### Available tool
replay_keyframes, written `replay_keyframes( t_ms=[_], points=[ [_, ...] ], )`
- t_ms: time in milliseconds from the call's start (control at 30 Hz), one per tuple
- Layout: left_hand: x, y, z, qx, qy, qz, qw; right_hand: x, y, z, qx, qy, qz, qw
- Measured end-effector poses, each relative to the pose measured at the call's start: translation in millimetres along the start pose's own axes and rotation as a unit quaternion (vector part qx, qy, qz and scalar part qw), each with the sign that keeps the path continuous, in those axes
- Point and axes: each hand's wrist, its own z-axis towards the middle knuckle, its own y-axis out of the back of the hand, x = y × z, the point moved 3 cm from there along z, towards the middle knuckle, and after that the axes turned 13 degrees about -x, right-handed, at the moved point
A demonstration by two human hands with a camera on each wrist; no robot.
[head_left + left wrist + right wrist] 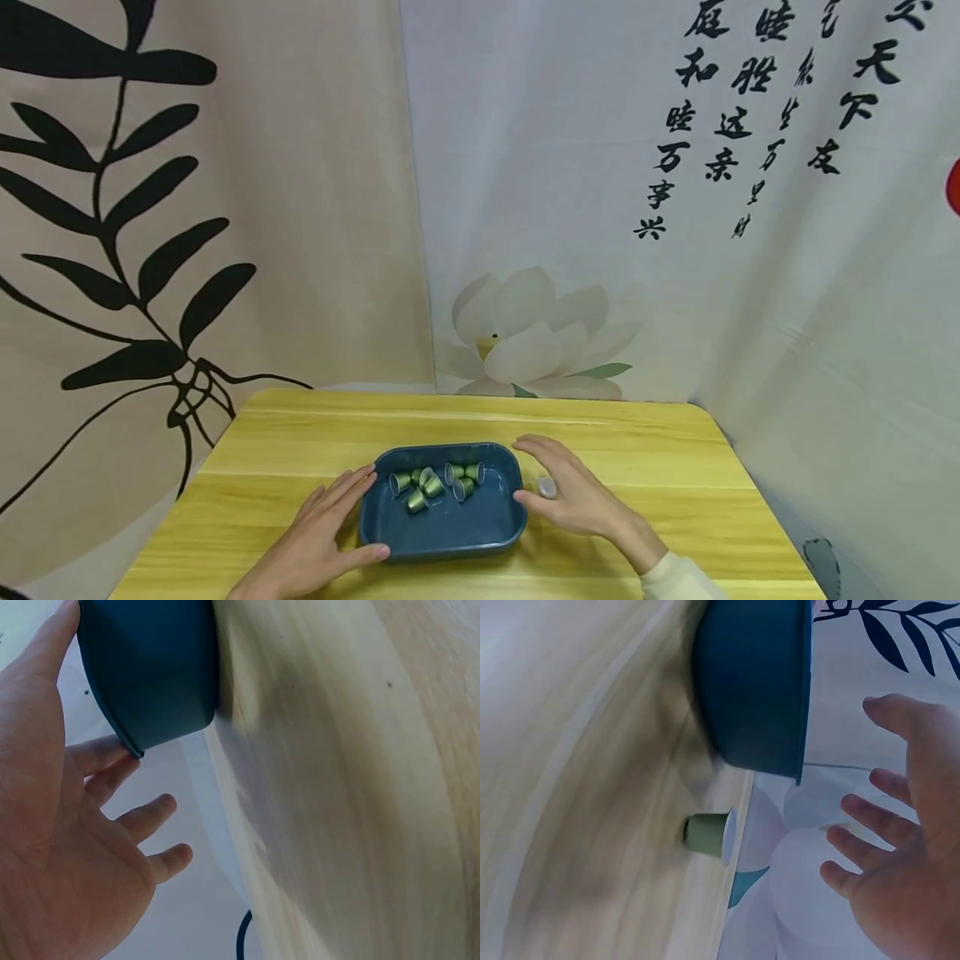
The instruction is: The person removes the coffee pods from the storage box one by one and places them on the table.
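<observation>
A blue rectangular dish [487,523] rests on the table, with several small green coffee capsules [432,486] lying inside it, some tipped over. My left hand [318,533] is at the dish's left end, fingers extended along the far left corner and thumb at the near rim. In the left wrist view, fingertips [124,766] touch the dish's rim. My right hand [573,492] hovers beside the right end, fingers spread and holding nothing. One more green capsule [709,834] stands upright on the table near that hand, its pale lid on top.
The yellow wood-grain table [637,442] extends around the dish to a rounded far edge. Behind it hang cloth backdrops, one with dark leaves [161,258] and one with a pale lotus [540,333] and black characters.
</observation>
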Motion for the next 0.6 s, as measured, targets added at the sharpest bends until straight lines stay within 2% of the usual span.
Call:
replay_keyframes(
  t_ms=[467, 600],
  points=[
    [-0.8, 1.6, -0.8, -0.009, 0.007, -0.009, 0.9999, 24.0, -16.0, 24.0, 0.04, 0.056, 0.003, 0.998],
    [-0.5, 1.7, -0.7, -0.008, 0.004, -0.018, 0.9998, 27.0, -23.6, 28.5, 0.063, 0.058, 0.001, 0.996]
  ],
)
